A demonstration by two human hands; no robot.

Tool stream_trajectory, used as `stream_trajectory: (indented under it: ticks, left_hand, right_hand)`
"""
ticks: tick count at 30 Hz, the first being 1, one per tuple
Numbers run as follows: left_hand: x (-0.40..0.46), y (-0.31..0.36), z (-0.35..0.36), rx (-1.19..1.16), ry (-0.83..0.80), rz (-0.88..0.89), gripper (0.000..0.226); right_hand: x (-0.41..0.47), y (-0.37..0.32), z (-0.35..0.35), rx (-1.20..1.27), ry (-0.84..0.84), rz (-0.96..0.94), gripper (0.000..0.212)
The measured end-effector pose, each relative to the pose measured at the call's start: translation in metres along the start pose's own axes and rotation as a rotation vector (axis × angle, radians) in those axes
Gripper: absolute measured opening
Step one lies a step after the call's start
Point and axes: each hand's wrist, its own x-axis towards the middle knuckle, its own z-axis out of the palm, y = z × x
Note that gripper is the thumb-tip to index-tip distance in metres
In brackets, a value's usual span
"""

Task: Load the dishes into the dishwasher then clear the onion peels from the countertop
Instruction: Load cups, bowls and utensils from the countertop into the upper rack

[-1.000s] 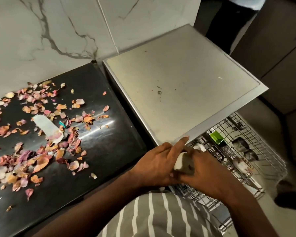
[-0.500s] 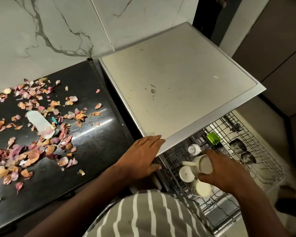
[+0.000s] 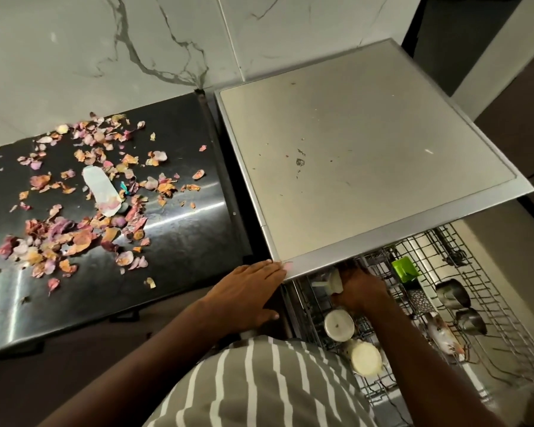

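My right hand (image 3: 359,292) grips a white cup (image 3: 333,282) by its body, down in the pulled-out wire rack (image 3: 490,306) of the dishwasher, just under the steel top's front edge. Two more white cups (image 3: 339,325) stand upside down in the rack nearer me. My left hand (image 3: 247,295) lies flat with straight fingers at the front left corner of the dishwasher top (image 3: 367,155), fingertips touching it. Onion peels (image 3: 84,192) are scattered over the black countertop (image 3: 182,235) to the left.
In the rack lie a green plastic piece (image 3: 404,269), two dark steel cups (image 3: 453,293) and a patterned dish (image 3: 443,332). A pale oval scrap (image 3: 101,189) lies among the peels. A marble wall (image 3: 105,50) backs the counter. Dark cabinets (image 3: 518,118) stand at right.
The right hand has carried the white cup deeper into the rack, toward the dishwasher's front edge. The left hand let go of the cup earlier and now rests flat at the corner.
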Motion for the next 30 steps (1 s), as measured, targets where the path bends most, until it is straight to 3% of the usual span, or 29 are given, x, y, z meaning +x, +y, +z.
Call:
stream_trajectory:
  ticks: [10, 19, 30]
  left_hand:
    - [-0.006, -0.002, 0.002, -0.067, 0.020, -0.104, 0.090]
    - [-0.003, -0.011, -0.010, -0.082, -0.004, -0.157, 0.091]
    - [-0.004, -0.026, -0.011, -0.105, 0.005, -0.133, 0.090]
  right_hand:
    - [0.060, 0.012, 0.041, 0.069, -0.109, -0.064, 0.108]
    - [0.076, 0.015, 0.075, -0.065, -0.164, -0.059, 0.102]
    - [0.072, 0.012, 0.084, -0.024, -0.057, -0.037, 0.102]
